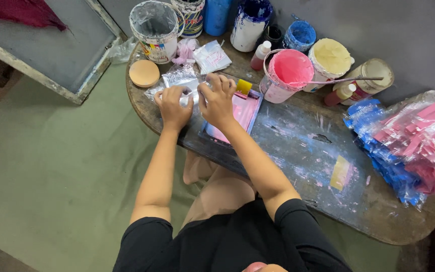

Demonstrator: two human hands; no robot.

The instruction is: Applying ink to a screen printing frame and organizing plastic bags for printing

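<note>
The left hand [173, 107] and the right hand [217, 100] are both resting on a clear plastic bag [179, 83] at the far left end of the paint-stained table [298, 141]. The fingers of each hand are curling down and pinching the bag's near edge, the two hands sitting just beside each other. The bag is lying flat, partly over a pink printing frame [242, 113] that is showing to the right of the right hand. A round tan lid [144, 73] is lying near the bag on its left. Farther back, a bucket lined with plastic [155, 27] is standing, and to the right a pink paint tub [287, 74] with a stick across it is sitting next to a cream paint tub [330, 59]. A pile of pink and blue packets [409, 143] is filling the right end of the table.
</note>
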